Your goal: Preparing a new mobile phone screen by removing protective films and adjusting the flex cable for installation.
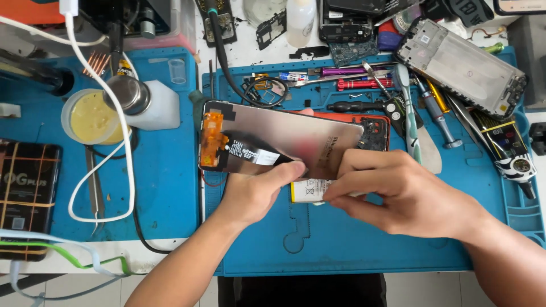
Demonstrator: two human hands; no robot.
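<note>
A person's 2 bare hands work over a blue mat (pixel 364 250) on a cluttered bench. The left hand (pixel 253 193) grips a screen panel (pixel 278 139), held tilted with its silvery back up, thumb pressed on the lower edge; an orange flex (pixel 212 139) sits at the panel's left end. The right hand (pixel 398 190) closes its fingertips on the panel's right lower corner, just above a white battery (pixel 307 190) lying on the mat. A red phone body (pixel 375 131) lies partly hidden behind the panel. Tweezers and screwdrivers (pixel 364 85) lie along the mat's top, a bare phone frame (pixel 460 65) at upper right. A white cable (pixel 122 142) loops at left beside a yellow tub (pixel 91 119).
</note>
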